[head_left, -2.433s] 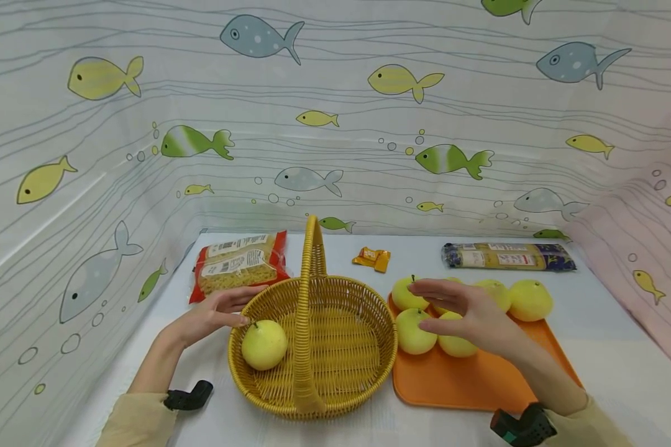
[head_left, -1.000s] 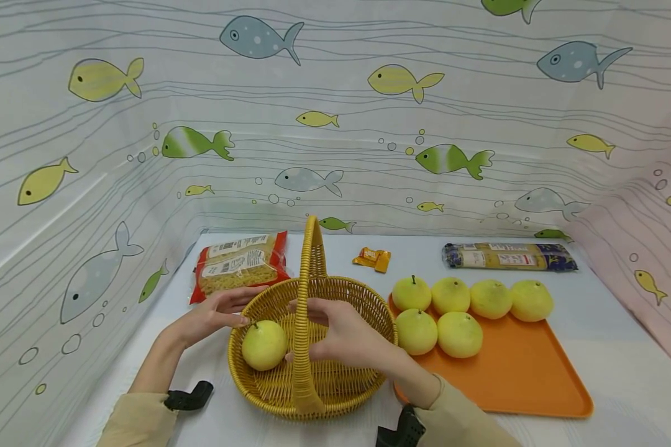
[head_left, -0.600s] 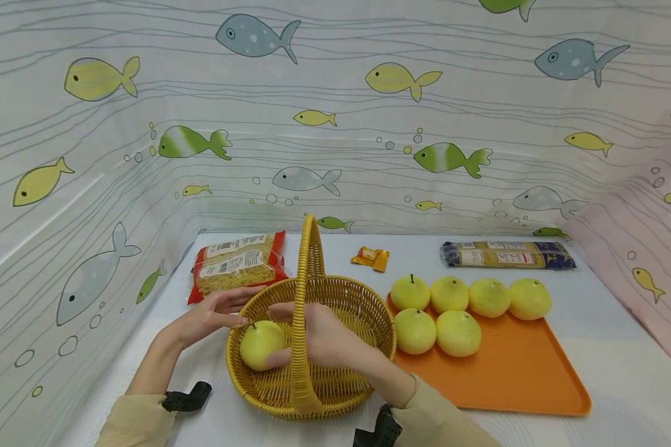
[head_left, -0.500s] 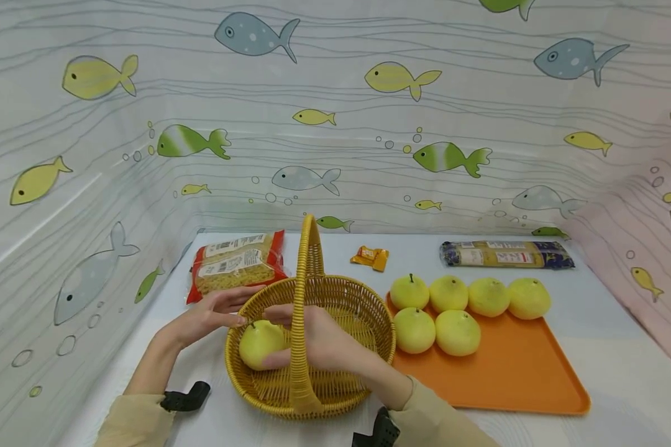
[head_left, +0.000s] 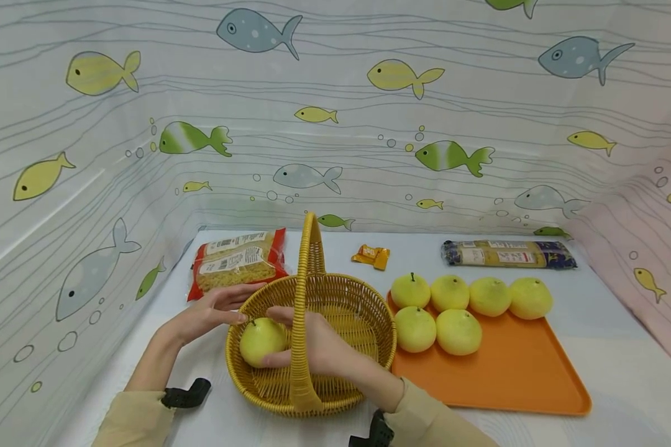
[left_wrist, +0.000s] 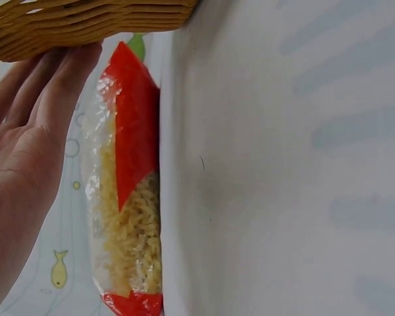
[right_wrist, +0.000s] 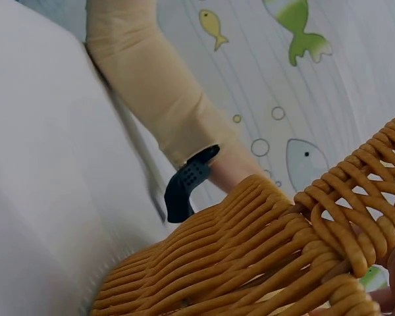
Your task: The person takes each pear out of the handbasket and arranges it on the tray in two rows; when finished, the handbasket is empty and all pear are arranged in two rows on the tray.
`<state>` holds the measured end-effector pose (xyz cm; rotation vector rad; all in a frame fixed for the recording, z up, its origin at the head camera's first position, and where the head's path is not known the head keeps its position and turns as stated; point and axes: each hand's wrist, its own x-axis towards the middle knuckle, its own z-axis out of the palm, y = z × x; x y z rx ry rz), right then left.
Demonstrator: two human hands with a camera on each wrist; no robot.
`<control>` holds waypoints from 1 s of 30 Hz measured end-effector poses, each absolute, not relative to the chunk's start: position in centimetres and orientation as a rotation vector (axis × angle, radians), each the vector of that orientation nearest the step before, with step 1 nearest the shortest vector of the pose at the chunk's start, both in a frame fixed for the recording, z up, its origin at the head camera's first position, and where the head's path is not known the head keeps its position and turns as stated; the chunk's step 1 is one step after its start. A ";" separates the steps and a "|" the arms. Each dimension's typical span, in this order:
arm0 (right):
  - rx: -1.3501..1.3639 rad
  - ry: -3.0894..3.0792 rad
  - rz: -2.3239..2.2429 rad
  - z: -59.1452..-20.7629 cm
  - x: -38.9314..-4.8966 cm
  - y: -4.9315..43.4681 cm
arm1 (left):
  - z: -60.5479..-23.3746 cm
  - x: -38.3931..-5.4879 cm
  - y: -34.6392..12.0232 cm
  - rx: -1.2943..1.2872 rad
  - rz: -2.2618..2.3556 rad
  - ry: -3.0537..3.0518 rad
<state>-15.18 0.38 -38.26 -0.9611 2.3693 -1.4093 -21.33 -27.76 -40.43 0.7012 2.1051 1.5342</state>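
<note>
Head view: the right hand [head_left: 319, 347] has come off the orange tray [head_left: 514, 379] and now curls round the pear [head_left: 260, 341] in the basket [head_left: 363, 310], left of its handle. The left hand [head_left: 207, 313], fingers straight, stays on the basket's left rim. The bench's right edge has room.

Left wrist view: straight fingers [left_wrist: 59, 85] touch the basket wall [left_wrist: 85, 26]; a noodle bag [left_wrist: 128, 217] lies beside.

Right wrist view: only woven wall [right_wrist: 263, 263] shows.

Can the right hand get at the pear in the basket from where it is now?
Yes, it seems so: the right hand is already inside the basket, fingers on the pear, reaching under the handle.
</note>
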 end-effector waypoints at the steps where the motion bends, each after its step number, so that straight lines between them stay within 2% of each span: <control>1: -0.957 2.378 -1.400 -38.3 -15.2 0.4 | -40.4 -21.3 -27.8 0.696 1.536 2.104; 14: -0.931 2.404 -1.255 -38.5 -15.1 0.3 | -40.2 -21.3 -27.8 0.728 1.527 2.118; 30: -1.057 2.446 -1.228 -38.9 -15.3 0.4 | -40.3 -21.3 -27.9 0.721 1.536 2.107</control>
